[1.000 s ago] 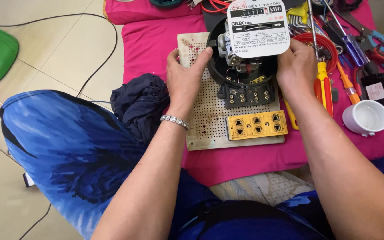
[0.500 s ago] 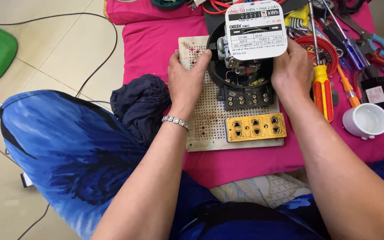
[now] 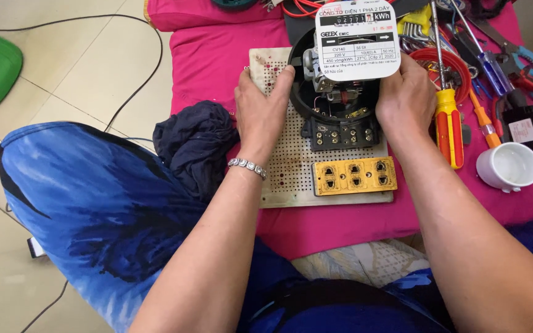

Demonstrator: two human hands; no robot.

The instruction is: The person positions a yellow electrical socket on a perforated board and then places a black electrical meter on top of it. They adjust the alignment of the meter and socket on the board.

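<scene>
Between the two hands, at the far end of a perforated board, sits a round black electric meter with its white dial unit tilted up out of the housing. The left hand presses its fingers against the housing's left rim, closed on it; the right hand wraps the right side, thumb up by the dial unit, also closed on the meter. To my eye, steady work here means keeping the base flat on the board with the left while the right controls the raised unit, so the terminal block below is not strained. A yellow socket strip lies just beneath, near the board's lower edge. Room is tight to the right: a red-and-yellow screwdriver, orange screwdriver and white cup crowd the pink cushion. Leftward, a dark cloth sits beside the board, with tiled floor beyond.
</scene>
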